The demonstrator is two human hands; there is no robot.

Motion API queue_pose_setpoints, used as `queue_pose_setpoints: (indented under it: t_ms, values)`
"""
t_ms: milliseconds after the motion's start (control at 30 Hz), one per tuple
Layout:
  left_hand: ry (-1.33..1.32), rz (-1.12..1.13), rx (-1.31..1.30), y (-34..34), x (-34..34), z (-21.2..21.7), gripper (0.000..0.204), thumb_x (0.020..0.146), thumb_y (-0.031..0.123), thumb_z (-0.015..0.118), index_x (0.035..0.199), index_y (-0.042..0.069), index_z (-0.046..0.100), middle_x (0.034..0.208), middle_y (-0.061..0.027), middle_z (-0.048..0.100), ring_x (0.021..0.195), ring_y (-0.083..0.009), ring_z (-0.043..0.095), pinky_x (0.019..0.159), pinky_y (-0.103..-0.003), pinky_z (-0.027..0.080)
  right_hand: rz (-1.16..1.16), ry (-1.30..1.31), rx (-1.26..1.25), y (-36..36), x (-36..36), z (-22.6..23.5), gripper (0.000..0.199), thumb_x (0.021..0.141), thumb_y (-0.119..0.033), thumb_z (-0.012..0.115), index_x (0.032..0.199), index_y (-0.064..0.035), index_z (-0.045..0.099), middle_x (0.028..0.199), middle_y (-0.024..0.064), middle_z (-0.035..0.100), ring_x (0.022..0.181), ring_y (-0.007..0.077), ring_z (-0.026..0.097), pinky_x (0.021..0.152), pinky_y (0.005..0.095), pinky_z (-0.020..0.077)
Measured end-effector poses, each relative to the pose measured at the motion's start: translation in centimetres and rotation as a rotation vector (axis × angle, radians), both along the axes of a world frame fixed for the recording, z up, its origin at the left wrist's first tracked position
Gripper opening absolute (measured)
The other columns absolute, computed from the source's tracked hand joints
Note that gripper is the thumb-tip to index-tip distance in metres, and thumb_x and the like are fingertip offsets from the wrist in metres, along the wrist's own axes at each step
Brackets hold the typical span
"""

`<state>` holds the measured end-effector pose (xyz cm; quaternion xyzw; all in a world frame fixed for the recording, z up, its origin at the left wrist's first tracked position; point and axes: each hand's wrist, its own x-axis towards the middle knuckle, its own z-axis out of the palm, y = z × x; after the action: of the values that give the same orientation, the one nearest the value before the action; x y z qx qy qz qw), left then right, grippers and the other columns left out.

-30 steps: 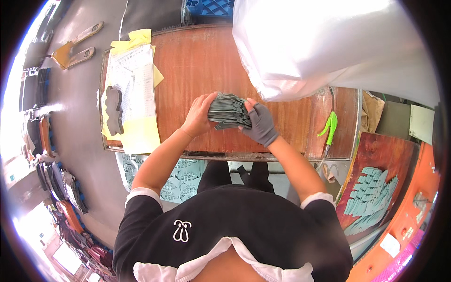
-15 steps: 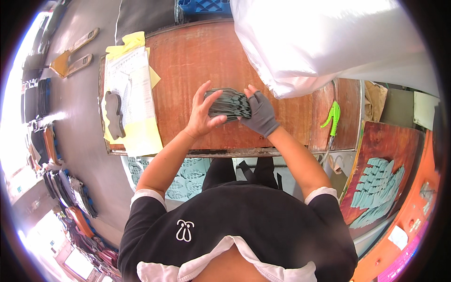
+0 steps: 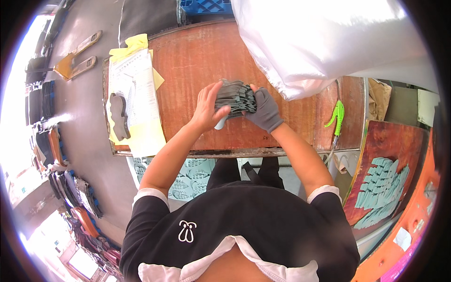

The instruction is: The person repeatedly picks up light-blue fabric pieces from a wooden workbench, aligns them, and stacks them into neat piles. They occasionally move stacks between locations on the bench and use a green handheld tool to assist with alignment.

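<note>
A stack of thin dark grey cut pieces (image 3: 236, 97) is clamped between the two hands above the middle of the brown desk (image 3: 188, 61), the bare left hand (image 3: 208, 108) closed on its left end and the grey-gloved right hand (image 3: 264, 111) on its right end; a small white object pokes out below the left hand, too hidden to identify. Just beyond the right hand a large white plastic bag (image 3: 324, 42) is seen lying across the desk's far right part. At the desk's left edge, well apart from the hands, white and yellow papers (image 3: 136, 94) are laid out with a dark sole-shaped piece (image 3: 119, 115) on them, and a green clip-like tool (image 3: 336, 117) is seen near the right edge.
</note>
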<state>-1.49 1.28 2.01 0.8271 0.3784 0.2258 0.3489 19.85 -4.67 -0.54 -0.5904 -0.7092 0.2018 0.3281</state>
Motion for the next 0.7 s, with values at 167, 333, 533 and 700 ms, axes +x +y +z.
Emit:
queue_pose_setpoints:
  t_ms: [167,333,533,700]
  values:
    - [0.147,-0.062,0.191,-1.9,-1.0,0.1,0.085,0.068,0.022,0.078,0.141,0.014,0.033,0.14,-0.0221,0.034,0.128,-0.0414,0.035,0.104,-0.053,0.03,0.016,-0.023,0.191,0.7,0.2,0.0,0.092,0.056,-0.023,0.085,0.133,-0.0035,0.038,0.103,0.0141,0.052,0.091,0.0325,0.055,0.077,0.0395,0.0486]
    - [0.187,-0.126,0.339,-0.8,-1.4,-1.5,0.087,0.058,0.012,0.079,0.136,0.022,0.042,0.138,-0.0209,0.037,0.124,-0.0399,0.041,0.101,-0.055,0.034,-0.004,-0.005,0.227,0.6,0.1,0.1,0.092,0.057,-0.022,0.085,0.134,-0.003,0.038,0.102,0.0146,0.052,0.091,0.0333,0.055,0.077,0.0405,0.0484]
    - [0.174,-0.228,0.291,2.1,-1.4,-0.2,0.073,0.056,0.006,0.077,0.122,0.018,0.05,0.124,-0.0173,0.045,0.114,-0.0367,0.048,0.101,-0.053,0.035,0.027,-0.005,0.033,0.4,0.3,0.5,0.087,0.059,-0.019,0.083,0.132,-0.0035,0.038,0.105,0.0151,0.053,0.091,0.0348,0.056,0.076,0.042,0.0483]
    - [-0.016,-0.204,0.401,1.3,-1.6,1.3,0.077,0.058,0.007,0.078,0.127,0.013,0.044,0.12,-0.0179,0.047,0.107,-0.0377,0.051,0.096,-0.05,0.039,0.003,0.016,0.329,-0.4,0.3,0.1,0.08,0.059,-0.017,0.082,0.128,-0.0051,0.041,0.105,0.0146,0.056,0.088,0.0346,0.057,0.072,0.0443,0.0483]
